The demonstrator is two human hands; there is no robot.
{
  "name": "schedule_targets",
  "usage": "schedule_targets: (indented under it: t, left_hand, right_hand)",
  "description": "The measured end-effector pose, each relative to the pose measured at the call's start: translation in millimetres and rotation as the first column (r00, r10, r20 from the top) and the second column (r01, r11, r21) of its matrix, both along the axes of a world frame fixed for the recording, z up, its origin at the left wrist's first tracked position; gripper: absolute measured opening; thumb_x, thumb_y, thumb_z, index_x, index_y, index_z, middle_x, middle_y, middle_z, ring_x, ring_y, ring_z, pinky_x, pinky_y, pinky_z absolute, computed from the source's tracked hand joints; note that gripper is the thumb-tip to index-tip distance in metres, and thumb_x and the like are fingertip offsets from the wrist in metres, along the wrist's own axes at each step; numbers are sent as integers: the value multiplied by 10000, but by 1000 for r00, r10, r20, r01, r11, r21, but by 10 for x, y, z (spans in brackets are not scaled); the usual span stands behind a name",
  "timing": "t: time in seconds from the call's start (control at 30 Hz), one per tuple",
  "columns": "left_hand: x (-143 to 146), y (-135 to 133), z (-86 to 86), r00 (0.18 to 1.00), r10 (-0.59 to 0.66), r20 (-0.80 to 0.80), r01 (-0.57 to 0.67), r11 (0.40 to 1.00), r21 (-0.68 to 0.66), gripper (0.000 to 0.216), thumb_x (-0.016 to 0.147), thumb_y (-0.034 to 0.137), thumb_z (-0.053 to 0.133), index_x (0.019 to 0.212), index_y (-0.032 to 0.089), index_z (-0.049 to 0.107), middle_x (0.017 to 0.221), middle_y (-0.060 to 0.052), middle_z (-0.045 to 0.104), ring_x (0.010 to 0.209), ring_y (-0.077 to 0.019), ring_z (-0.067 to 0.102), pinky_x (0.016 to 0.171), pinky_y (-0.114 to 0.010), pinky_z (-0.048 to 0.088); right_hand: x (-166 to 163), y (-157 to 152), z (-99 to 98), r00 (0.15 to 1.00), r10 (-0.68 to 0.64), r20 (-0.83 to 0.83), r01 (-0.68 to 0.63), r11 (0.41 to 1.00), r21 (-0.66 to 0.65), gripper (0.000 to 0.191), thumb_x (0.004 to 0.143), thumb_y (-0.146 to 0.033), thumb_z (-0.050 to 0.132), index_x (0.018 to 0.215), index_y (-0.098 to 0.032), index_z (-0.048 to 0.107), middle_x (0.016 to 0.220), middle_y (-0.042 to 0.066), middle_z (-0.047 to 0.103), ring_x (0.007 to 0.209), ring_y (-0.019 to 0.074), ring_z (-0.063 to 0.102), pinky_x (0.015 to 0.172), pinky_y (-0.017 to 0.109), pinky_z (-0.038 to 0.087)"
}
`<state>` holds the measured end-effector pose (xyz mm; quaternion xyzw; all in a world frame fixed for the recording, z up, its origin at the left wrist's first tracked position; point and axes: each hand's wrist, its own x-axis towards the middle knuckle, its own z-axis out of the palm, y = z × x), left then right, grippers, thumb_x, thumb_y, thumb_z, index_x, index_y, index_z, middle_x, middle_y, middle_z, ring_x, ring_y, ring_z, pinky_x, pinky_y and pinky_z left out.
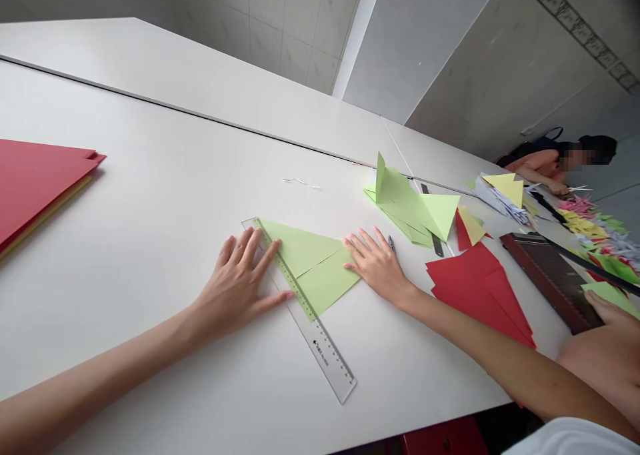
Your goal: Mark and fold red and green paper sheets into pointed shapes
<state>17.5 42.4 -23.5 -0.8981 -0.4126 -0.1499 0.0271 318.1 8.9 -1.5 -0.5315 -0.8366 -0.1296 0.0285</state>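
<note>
A light green sheet of paper (325, 278), folded into a roughly triangular shape with a seam across it, lies on the white table. Across its left edge rests a clear plastic ruler (327, 355), slanting toward the table's front. My left hand (243, 278) presses on the ruler's upper half with fingers spread. The fingers of my right hand (375, 265) lie stretched out flat on the right corner of the paper. A pen (391, 243) lies just beyond my right hand, partly hidden by it.
Folded green papers (403, 205) lie behind my right hand, red papers (480, 288) to its right. A red stack (40, 181) sits far left. At right, a co-worker's hand (613, 315) holds green paper by a paper cutter (550, 278); another person (545, 165) sits beyond.
</note>
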Motion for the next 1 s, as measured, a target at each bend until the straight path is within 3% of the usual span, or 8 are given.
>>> schedule_targets:
  t: [0.2,0.4,0.5,0.63,0.7,0.83,0.9,1.0]
  left_hand:
    - [-14,5,-5,1000,0,10,0,1000,3,941,845,796,261,1476,105,351,1506,-264,300,1438,-413,199,1146,-590,188]
    - [-15,6,-16,999,5,51,-4,999,-33,941,830,802,321,1496,138,313,1526,-235,296,1450,-389,188,1158,-584,170]
    - [-24,0,13,997,9,76,0,993,-116,960,811,804,374,1509,152,277,1553,-214,254,1459,-382,160,1162,-584,157]
    - [-170,93,144,997,-21,76,44,949,-313,1015,772,799,456,1522,156,223,1587,-157,153,1470,-373,65,1169,-583,118]
    - [-327,207,243,996,-62,70,84,921,-379,973,755,758,526,1512,208,259,1575,-101,207,1470,-348,102,1176,-556,125]
    - [-666,488,422,989,-83,123,135,844,-519,758,750,620,604,1429,337,419,1512,-12,364,1430,-308,284,1140,-489,286]
    - [-732,590,475,983,-22,182,122,820,-559,696,753,611,594,1387,347,480,1484,-22,417,1386,-312,376,1107,-489,337]
    - [-611,616,540,940,129,317,84,811,-579,771,778,645,567,1441,284,412,1478,-95,429,1368,-322,402,1076,-489,373]
  right_hand:
    - [71,-15,-3,971,-127,-202,116,991,-61,420,995,-373,450,1296,-122,599,1336,153,597,1266,297,514,1124,516,302]
    - [-113,241,29,833,-297,-467,244,954,-172,321,919,-422,524,1105,-198,658,1024,87,704,1002,230,611,849,365,488]
    - [-228,339,48,765,-343,-545,218,934,-283,263,806,-462,623,888,-215,654,805,26,668,820,206,596,704,298,465]
    - [-263,366,69,676,-357,-644,116,916,-385,295,811,-465,563,648,-219,549,669,-16,579,671,156,521,642,259,398]
    - [-213,348,76,621,-354,-699,71,914,-400,322,816,-491,548,650,-216,526,672,-18,559,679,153,513,666,260,394]
    - [-56,249,101,496,-356,-792,9,914,-406,352,810,-540,562,693,-210,534,701,-23,545,719,151,524,728,264,397]
    - [8,174,122,434,-361,-825,-18,912,-409,351,808,-551,578,745,-206,562,736,-20,551,747,151,531,745,264,400]
    - [48,58,154,348,-370,-861,-50,910,-412,368,801,-570,608,804,-202,588,768,-10,552,760,152,531,744,266,408]
